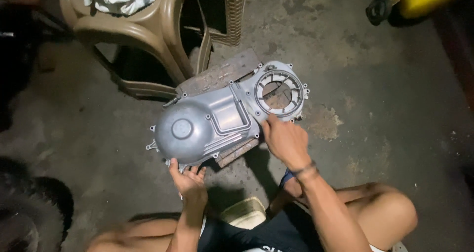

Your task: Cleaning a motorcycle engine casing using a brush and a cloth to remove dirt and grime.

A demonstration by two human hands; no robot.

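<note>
The long grey cast-metal engine cover (pixel 217 126) is held flat on a rusty metal slab (pixel 222 77) on the concrete floor (pixel 385 109). Its near rounded end is gripped by the left hand (pixel 189 183); the right hand (pixel 285 141), fingers (pixel 267 125) bunched narrowly, is pressed to its edge beside the ring opening.

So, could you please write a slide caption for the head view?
Both hands, left hand and right hand, grip a grey engine cover lying on a wooden board.
</note>
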